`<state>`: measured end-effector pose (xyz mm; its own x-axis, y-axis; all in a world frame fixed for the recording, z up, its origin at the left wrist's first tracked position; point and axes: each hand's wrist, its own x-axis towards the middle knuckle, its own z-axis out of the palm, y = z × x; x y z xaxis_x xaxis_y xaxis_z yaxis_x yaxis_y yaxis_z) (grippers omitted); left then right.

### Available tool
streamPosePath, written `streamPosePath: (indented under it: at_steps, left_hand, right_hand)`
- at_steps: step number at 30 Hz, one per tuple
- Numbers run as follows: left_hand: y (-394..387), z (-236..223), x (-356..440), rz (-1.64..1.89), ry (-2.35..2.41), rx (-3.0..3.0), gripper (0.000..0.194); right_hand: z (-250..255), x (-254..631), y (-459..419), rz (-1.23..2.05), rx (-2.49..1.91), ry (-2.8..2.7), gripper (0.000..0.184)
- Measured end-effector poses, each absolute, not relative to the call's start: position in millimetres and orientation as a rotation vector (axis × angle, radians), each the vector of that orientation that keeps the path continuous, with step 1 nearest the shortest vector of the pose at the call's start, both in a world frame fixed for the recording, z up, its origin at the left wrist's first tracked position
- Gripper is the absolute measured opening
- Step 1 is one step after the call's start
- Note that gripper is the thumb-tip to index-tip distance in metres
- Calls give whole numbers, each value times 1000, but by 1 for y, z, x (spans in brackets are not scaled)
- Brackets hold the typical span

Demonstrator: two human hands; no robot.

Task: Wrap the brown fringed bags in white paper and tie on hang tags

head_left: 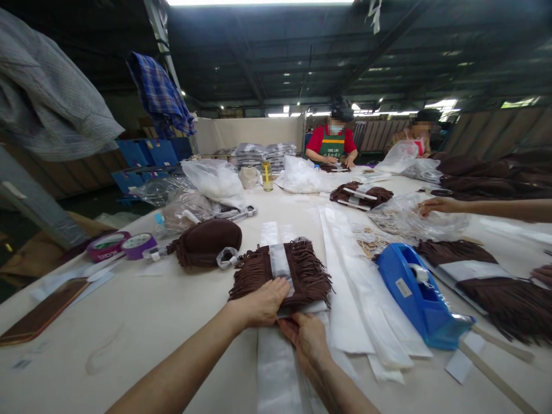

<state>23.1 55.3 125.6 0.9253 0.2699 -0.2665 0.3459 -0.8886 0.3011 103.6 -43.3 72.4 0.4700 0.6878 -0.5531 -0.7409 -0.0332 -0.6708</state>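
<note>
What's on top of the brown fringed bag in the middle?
A pale band and the left hand are on the bag; whatever the hand covers can't be seen.

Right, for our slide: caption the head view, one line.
Left hand on a fringed brown bag, right hand at its near edge.

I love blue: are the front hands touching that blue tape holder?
No, the left hand is on the fringed bag, the right hand at its edge, away from the tape holder.
</note>
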Motion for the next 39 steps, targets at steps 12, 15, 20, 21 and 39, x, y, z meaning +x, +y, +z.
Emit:
streamPosePath:
  at_steps: [12, 15, 20, 21, 39]
  left_hand:
    - [27, 92, 19, -57, 709, 2909, 81]
    - [26, 89, 20, -26, 743, 2940, 77]
    - [27, 90, 25, -49, 794, 2958, 66]
    - [27, 90, 25, -53, 781, 2964, 66]
    - [32, 92, 22, -33, 753, 2939, 64]
  right_hand:
    - [70, 122, -48, 1357, -1181, -175, 3]
    - [70, 121, -48, 1398, -1201, -202, 5]
    - [71, 132, -64, 1393, -1256, -274, 10]
    - [70, 136, -70, 1365, -1284, -289, 11]
    - [83, 130, -73, 1368, -1034, 125, 9]
